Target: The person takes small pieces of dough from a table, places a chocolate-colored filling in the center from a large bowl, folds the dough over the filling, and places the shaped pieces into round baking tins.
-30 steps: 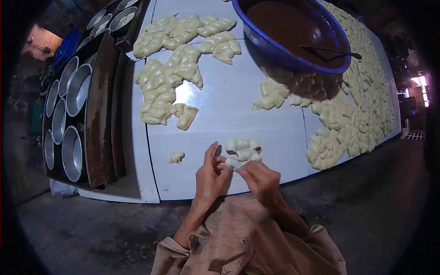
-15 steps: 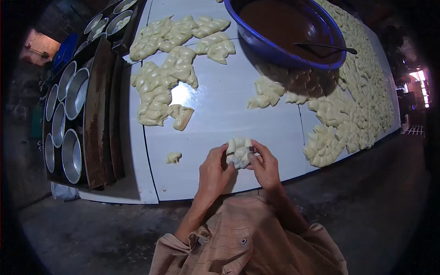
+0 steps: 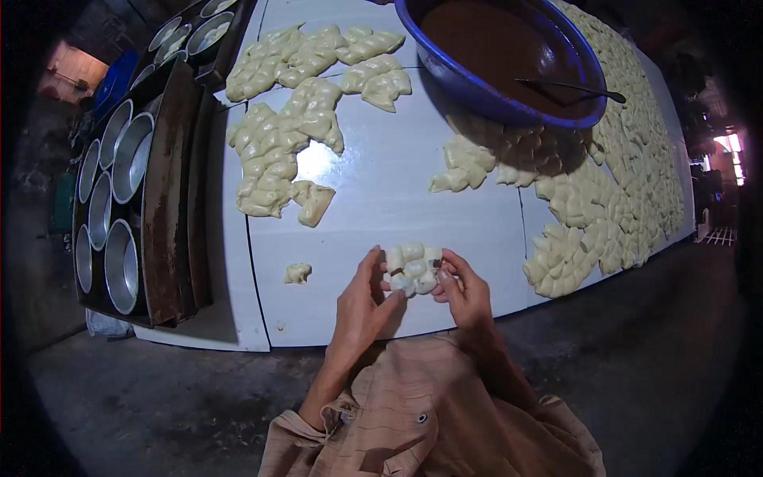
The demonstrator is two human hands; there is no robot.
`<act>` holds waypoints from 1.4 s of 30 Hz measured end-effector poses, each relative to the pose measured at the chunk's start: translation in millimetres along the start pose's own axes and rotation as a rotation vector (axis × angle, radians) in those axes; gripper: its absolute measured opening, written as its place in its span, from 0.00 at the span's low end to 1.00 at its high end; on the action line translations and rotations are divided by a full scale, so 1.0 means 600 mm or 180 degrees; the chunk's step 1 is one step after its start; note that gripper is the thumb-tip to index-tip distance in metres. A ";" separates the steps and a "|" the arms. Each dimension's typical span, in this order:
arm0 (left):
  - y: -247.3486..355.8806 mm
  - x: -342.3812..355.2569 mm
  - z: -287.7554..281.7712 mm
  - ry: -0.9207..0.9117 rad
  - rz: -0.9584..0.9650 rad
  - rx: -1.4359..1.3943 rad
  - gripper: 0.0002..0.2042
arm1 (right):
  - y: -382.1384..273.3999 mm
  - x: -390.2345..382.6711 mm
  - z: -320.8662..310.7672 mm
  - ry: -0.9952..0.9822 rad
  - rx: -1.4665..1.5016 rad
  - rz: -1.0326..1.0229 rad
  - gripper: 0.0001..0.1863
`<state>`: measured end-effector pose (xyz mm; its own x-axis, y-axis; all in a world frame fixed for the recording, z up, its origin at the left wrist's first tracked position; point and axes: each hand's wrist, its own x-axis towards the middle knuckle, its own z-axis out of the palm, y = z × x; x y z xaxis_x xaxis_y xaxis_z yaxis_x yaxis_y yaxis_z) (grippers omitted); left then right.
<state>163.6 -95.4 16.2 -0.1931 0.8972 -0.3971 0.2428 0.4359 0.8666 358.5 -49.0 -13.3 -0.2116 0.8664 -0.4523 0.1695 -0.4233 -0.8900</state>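
Observation:
Near the table's front edge, a pale lumpy cluster of dough (image 3: 413,269) is held between my two hands. Dark brown bits show at its left and right sides. My left hand (image 3: 362,302) grips the left side, its thumb at the near edge and some fingers partly hidden. At the right side, my right hand (image 3: 469,298) holds the dough between thumb and fingers. A small scrap of dough (image 3: 298,273) lies on the white table (image 3: 381,207), left of my left hand.
Joined dough pieces (image 3: 266,159) lie at the table's left; a larger dough sheet (image 3: 572,254) covers the right. A blue basin (image 3: 441,67) holds brown paste (image 3: 493,52) and a dark long-handled utensil (image 3: 588,87). Round metal tins (image 3: 122,266) stand in a dark tray (image 3: 171,270) at left.
My fingers have shifted around the dough, with the left hand's fingers loosened slightly from its side. The cluster looks a little wider and turned, with more brown showing at its left edge.

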 end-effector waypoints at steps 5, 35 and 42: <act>0.010 -0.006 -0.005 0.0167 0.0516 0.1092 0.47 | -0.040 0.002 -0.025 0.0522 -0.1660 -0.0523 0.28; 0.082 -0.178 -0.516 0.2370 0.0720 0.0738 0.51 | -0.418 0.054 0.540 -0.3134 -0.1112 -0.1906 0.23; -0.033 -0.107 -0.670 0.1514 -0.0589 0.2895 0.42 | -0.394 0.104 0.753 -0.2832 -0.3909 -0.3180 0.18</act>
<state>-211.2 -190.1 146.3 -0.6070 0.7764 -0.1694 0.7577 0.6297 0.1712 -129.4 -14.4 142.7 -0.9921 0.0852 -0.0924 0.1184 0.8807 -0.4586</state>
